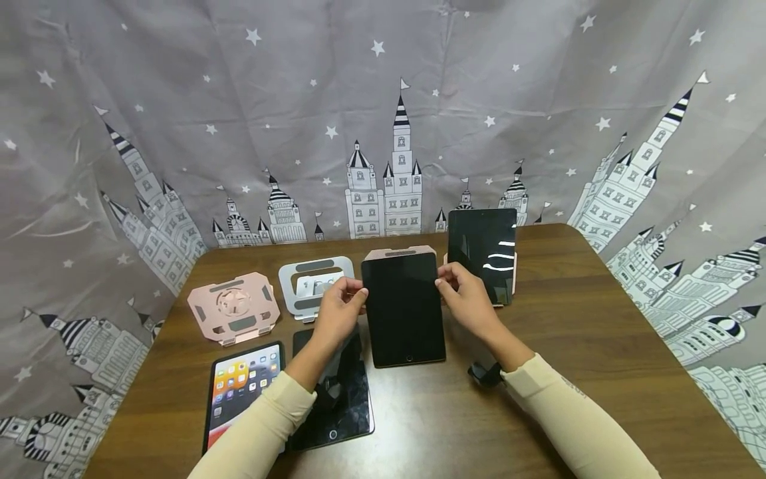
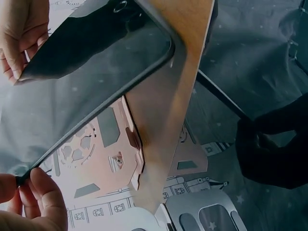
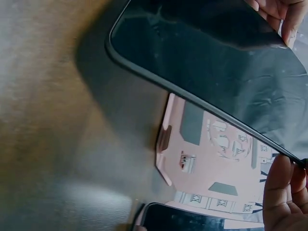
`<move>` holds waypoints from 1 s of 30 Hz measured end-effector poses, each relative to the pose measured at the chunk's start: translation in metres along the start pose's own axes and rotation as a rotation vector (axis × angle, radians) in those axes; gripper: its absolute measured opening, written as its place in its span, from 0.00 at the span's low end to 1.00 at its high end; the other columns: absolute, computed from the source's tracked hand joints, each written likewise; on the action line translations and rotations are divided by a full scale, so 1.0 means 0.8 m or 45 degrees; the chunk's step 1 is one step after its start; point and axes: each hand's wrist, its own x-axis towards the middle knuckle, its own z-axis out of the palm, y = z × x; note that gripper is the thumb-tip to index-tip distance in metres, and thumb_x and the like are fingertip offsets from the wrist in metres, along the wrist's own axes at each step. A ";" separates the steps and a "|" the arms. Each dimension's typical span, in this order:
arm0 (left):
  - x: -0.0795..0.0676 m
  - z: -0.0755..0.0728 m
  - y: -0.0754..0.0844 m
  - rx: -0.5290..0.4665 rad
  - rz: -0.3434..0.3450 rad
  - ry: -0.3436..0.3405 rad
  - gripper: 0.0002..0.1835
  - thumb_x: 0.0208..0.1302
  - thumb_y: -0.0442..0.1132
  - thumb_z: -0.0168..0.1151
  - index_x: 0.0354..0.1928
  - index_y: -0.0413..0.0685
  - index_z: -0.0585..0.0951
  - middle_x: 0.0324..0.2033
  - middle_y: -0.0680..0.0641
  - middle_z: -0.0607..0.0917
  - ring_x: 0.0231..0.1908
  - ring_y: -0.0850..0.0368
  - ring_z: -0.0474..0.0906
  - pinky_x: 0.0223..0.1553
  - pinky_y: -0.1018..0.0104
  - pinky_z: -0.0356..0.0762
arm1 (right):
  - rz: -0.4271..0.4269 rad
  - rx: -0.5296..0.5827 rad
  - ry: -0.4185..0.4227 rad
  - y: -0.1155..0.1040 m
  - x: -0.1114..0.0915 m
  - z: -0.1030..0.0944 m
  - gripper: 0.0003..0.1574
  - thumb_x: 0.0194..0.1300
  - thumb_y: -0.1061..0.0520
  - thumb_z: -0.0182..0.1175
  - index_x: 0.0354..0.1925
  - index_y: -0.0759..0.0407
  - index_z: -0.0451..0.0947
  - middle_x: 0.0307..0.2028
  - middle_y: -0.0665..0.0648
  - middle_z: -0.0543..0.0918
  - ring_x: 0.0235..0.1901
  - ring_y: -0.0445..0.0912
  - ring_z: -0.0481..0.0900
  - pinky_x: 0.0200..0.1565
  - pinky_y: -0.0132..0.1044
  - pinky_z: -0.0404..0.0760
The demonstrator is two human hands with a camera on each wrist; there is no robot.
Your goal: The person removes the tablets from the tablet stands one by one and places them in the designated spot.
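A tablet (image 1: 403,313) with a dark screen is held up, home button at its lower edge. My left hand (image 1: 341,307) pinches its left edge between thumb and fingers, and my right hand (image 1: 463,293) pinches the right edge. Behind the tablet stands a pink tablet stand (image 1: 397,253), mostly hidden in the head view. Both wrist views show more of that pink stand (image 2: 113,144), with grey pads and a round cut-out, and the tablet (image 3: 207,67) tilted apart from it. In the right wrist view my right hand (image 3: 286,192) grips the near edge.
Another dark tablet (image 1: 481,253) leans on a stand at the right. To the left are a pink stand (image 1: 233,306) and a silver-grey stand (image 1: 311,286). A lit tablet (image 1: 242,386) and a dark tablet (image 1: 347,412) lie on the wooden table (image 1: 598,319), near my left forearm.
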 end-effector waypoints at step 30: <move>-0.016 -0.002 -0.028 0.261 -0.129 -0.308 0.02 0.69 0.28 0.58 0.38 0.36 0.74 0.26 0.45 0.76 0.23 0.56 0.77 0.28 0.59 0.83 | 0.258 -0.076 -0.298 0.029 -0.025 0.002 0.04 0.69 0.66 0.57 0.42 0.66 0.74 0.27 0.56 0.78 0.20 0.46 0.78 0.24 0.36 0.78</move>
